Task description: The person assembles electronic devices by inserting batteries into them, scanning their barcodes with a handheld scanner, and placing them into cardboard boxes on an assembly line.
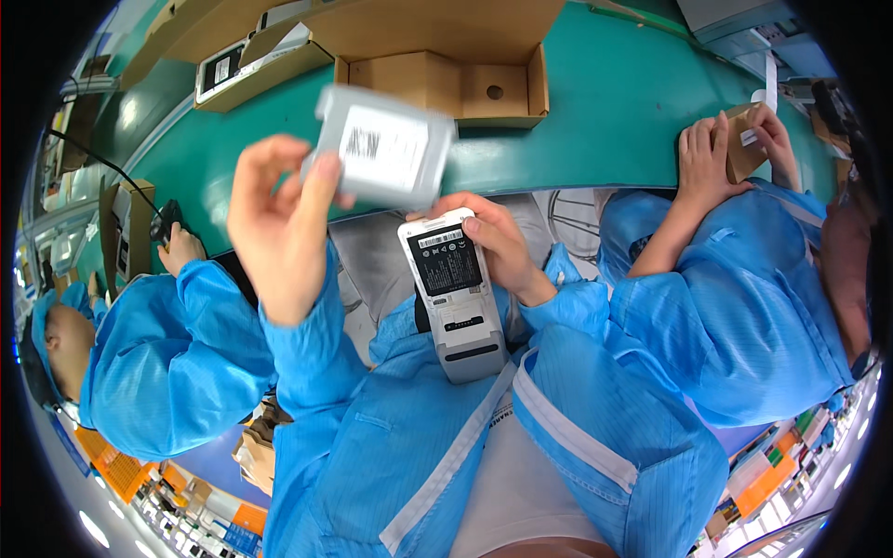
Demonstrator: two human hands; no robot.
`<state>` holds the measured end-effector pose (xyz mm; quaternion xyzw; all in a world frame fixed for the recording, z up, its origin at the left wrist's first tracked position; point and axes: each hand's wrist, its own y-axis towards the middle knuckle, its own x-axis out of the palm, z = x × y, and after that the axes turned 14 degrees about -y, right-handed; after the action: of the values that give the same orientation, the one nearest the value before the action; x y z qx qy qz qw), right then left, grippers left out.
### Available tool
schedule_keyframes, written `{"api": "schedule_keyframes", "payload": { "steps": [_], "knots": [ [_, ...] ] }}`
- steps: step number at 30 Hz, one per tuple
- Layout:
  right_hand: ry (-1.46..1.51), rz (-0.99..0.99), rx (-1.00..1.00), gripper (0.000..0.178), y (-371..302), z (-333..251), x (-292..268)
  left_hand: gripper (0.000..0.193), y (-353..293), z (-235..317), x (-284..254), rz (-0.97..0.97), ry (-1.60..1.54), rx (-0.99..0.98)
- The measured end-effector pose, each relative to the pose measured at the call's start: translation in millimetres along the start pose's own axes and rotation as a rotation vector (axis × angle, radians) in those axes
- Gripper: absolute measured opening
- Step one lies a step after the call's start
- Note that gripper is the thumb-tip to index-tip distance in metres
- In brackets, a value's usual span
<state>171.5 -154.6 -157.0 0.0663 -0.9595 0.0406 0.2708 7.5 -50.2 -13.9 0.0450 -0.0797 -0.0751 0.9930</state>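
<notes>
My left hand (pixel 288 209) pinches a grey plastic back cover (pixel 386 149) by its left edge, holding it up over the table's front edge. A white label with a printed code faces me on the cover, and its outline is slightly blurred. My right hand (pixel 498 237) grips the upper end of a white handheld terminal (pixel 474 330), tilted with its lower end against my body. The terminal's back is uncovered, and a black battery (pixel 446 260) lies in its upper bay. Beneath my wrists is my blue work coat (pixel 391 446).
An open cardboard box (pixel 400 84) with a round hole stands on the green table (pixel 595 112). Another box (pixel 265 79) at its left holds white devices. A co-worker at right handles a small brown box (pixel 744 144); a co-worker at left holds a black scanner (pixel 166 221).
</notes>
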Motion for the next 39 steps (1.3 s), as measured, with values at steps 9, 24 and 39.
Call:
{"api": "schedule_keyframes", "payload": {
  "steps": [9,24,39],
  "knots": [
    [0.075,0.080,-0.006,0.032,-2.5,-2.0,-1.2,0.021,45.4,-81.1,73.0,-0.251,0.533,0.238],
    [-0.114,0.102,-0.101,0.032,7.2,-15.8,20.7,0.038,-64.1,-34.1,-15.6,-0.481,0.690,0.125],
    [-0.189,0.164,-0.080,0.038,4.4,-25.1,28.4,0.041,-75.1,-54.3,0.7,-0.348,0.671,0.175]
  ]
}}
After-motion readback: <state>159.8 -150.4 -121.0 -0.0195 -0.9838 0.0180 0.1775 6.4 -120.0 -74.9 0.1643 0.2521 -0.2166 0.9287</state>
